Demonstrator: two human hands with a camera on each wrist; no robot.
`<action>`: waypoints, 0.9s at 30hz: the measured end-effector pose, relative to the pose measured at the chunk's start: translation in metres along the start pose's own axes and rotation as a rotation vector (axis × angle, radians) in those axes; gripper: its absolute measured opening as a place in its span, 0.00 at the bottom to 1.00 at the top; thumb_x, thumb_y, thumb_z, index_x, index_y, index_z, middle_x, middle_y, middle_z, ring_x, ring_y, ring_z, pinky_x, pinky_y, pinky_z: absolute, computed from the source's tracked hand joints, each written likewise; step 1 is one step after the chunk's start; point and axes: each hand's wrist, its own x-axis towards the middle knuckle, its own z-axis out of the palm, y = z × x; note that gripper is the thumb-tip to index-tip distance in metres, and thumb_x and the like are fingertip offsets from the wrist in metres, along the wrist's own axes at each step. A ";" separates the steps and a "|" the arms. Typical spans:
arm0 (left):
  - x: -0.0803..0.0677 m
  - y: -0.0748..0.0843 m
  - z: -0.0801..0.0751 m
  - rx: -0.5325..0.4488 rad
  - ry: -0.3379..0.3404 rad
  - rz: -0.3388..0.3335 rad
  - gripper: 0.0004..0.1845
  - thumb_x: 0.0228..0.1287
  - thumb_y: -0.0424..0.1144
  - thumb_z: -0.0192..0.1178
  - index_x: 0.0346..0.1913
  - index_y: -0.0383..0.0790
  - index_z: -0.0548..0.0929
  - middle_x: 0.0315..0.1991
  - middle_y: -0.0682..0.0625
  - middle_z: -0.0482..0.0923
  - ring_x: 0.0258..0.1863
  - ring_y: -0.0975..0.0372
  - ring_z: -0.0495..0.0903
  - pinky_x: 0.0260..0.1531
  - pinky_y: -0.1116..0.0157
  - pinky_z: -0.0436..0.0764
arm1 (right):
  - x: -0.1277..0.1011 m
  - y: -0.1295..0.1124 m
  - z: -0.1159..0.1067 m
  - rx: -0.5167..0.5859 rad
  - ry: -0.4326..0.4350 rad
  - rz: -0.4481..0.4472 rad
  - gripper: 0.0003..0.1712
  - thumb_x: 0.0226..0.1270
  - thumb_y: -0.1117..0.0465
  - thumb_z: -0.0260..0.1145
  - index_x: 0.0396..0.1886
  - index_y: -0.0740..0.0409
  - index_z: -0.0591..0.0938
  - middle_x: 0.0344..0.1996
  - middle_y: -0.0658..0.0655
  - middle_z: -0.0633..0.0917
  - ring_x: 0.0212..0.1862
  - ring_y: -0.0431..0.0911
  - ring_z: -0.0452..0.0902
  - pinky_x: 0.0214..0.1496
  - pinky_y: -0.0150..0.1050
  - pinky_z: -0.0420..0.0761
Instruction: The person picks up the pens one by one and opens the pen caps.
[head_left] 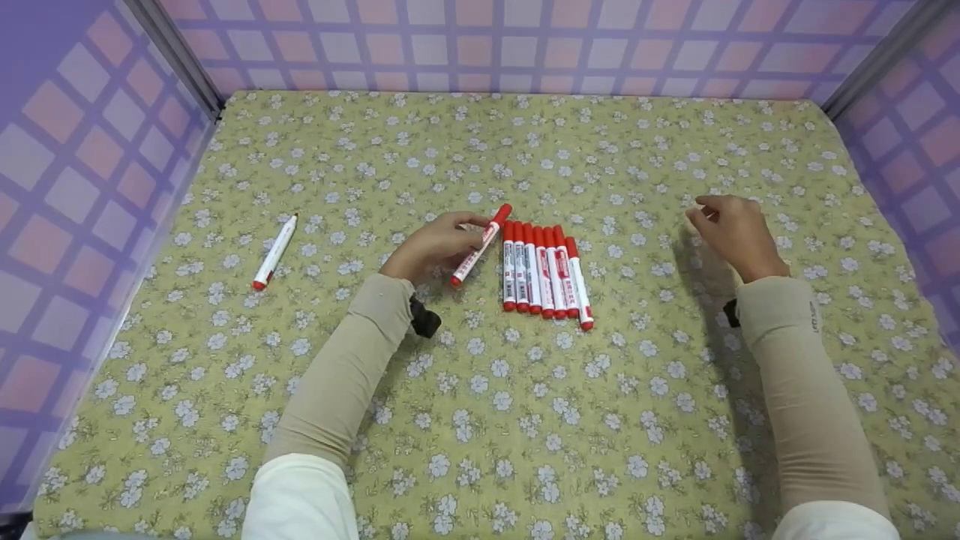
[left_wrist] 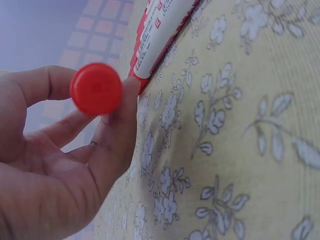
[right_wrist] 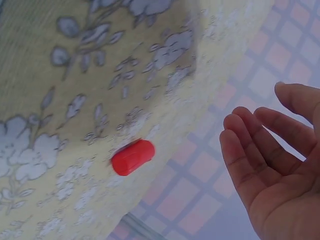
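My left hand (head_left: pixel 466 228) pinches a red-and-white marker (head_left: pixel 480 244), tilted, with its red cap toward the far side. In the left wrist view the marker's round red end (left_wrist: pixel 96 88) sits between my thumb and fingers (left_wrist: pixel 116 131). Just right of it, a row of several matching markers (head_left: pixel 545 274) lies side by side on the floral cloth (head_left: pixel 525 420). My right hand (head_left: pixel 711 213) hovers right of the row with loosely bent fingers (right_wrist: pixel 245 145) and holds nothing. A red marker end (right_wrist: pixel 132 156) shows blurred in the right wrist view.
One more marker (head_left: pixel 275 251) lies alone on the cloth at the left. Purple checked walls (head_left: pixel 82 165) close in the left, back and right sides. The near part of the cloth carries only my two sleeved forearms.
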 end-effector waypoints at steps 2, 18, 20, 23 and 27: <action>-0.001 0.001 0.000 -0.019 -0.012 0.005 0.22 0.70 0.42 0.54 0.65 0.52 0.70 0.53 0.41 0.76 0.39 0.56 0.78 0.38 0.61 0.78 | 0.000 -0.005 0.001 0.012 -0.002 -0.029 0.26 0.74 0.54 0.56 0.63 0.68 0.74 0.47 0.72 0.82 0.47 0.62 0.79 0.47 0.57 0.77; -0.009 0.009 0.004 0.152 0.013 0.173 0.17 0.72 0.44 0.52 0.60 0.46 0.76 0.56 0.44 0.72 0.45 0.46 0.79 0.47 0.52 0.79 | 0.003 -0.057 0.009 0.004 -0.116 -0.263 0.26 0.70 0.54 0.61 0.64 0.60 0.75 0.58 0.66 0.78 0.58 0.60 0.75 0.58 0.56 0.74; -0.011 0.012 0.008 0.221 0.064 0.208 0.17 0.71 0.47 0.53 0.58 0.46 0.77 0.53 0.45 0.73 0.41 0.49 0.78 0.44 0.53 0.80 | 0.003 -0.063 0.010 -0.012 -0.129 -0.298 0.26 0.70 0.55 0.61 0.64 0.60 0.75 0.59 0.65 0.78 0.58 0.60 0.75 0.58 0.56 0.74; -0.015 0.017 0.014 0.328 0.149 0.271 0.17 0.70 0.49 0.55 0.55 0.47 0.79 0.49 0.46 0.74 0.38 0.55 0.76 0.39 0.57 0.78 | 0.003 -0.074 0.012 -0.024 -0.142 -0.352 0.25 0.69 0.55 0.62 0.64 0.59 0.75 0.59 0.63 0.78 0.59 0.58 0.75 0.58 0.56 0.74; -0.020 0.022 0.023 0.431 0.230 0.360 0.15 0.69 0.51 0.56 0.52 0.49 0.82 0.46 0.50 0.77 0.38 0.60 0.75 0.36 0.62 0.76 | 0.002 -0.090 0.015 -0.023 -0.118 -0.473 0.24 0.68 0.55 0.63 0.61 0.60 0.77 0.58 0.62 0.80 0.58 0.56 0.77 0.57 0.53 0.77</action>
